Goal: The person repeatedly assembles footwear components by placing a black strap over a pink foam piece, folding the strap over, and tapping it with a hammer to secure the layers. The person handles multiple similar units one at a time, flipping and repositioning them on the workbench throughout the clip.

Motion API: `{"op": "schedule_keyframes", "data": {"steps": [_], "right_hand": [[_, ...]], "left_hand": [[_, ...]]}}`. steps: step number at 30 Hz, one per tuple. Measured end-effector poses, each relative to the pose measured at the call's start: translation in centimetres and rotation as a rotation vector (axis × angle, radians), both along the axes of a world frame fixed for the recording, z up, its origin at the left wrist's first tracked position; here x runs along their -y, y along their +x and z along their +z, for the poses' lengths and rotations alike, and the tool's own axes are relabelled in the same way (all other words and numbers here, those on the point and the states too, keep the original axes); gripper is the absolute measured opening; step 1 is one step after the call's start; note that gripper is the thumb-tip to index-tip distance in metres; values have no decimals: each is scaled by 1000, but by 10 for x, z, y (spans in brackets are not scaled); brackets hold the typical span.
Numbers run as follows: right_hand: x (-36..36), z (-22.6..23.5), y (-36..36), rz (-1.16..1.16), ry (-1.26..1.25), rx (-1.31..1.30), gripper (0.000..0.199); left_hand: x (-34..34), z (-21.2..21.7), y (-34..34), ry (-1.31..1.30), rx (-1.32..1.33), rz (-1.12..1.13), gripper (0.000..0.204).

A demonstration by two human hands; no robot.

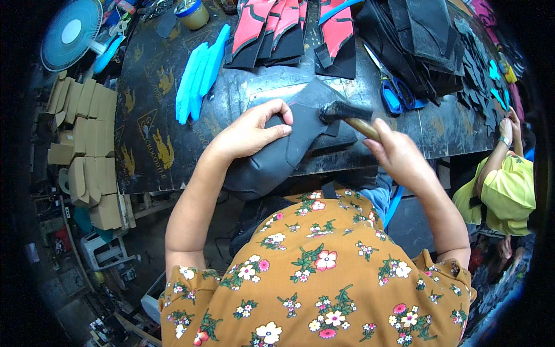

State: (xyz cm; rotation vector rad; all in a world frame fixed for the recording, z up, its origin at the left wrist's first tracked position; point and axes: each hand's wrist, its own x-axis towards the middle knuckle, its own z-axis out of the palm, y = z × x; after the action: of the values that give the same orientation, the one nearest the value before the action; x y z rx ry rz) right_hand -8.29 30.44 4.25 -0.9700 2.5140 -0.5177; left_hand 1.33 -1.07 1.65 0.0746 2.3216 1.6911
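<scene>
A black leather-like piece [274,159], shaped like a shoe upper, lies across the near edge of the table, and part of it bulges over that edge. My left hand [254,130] grips its upper left side between thumb and bent fingers. In my right hand [399,151] is a hammer [363,128], held by its wooden handle. The hammer's dark head is at the right side of the black piece, close to a small flap; whether it touches cannot be told. Beneath the piece sits a dark flat block, mostly hidden.
Beyond my hands lie blue strips [199,75], red-and-black cut pieces [277,29] and blue-handled scissors [393,92]. A stack of black pieces [425,40] stands at the far right, near a co-worker in yellow [503,188]. A jar [192,15], a fan [70,32] and cardboard boxes [92,124] are leftward.
</scene>
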Motion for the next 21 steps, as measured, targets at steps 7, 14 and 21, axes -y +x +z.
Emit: {"op": "schedule_keyframes", "data": {"steps": [7,14,21], "right_hand": [[-30,24,-28,-164,-651,-210,27],[-14,38,-13,-88,-1204,-45,43],[23,6,1,16,-76,36,27]], "left_hand": [[16,59,-8,465,-301,428,34],[48,-10,-62,727,-510,1030,47],[53,-71,-57,459,-581,1226,48]]}}
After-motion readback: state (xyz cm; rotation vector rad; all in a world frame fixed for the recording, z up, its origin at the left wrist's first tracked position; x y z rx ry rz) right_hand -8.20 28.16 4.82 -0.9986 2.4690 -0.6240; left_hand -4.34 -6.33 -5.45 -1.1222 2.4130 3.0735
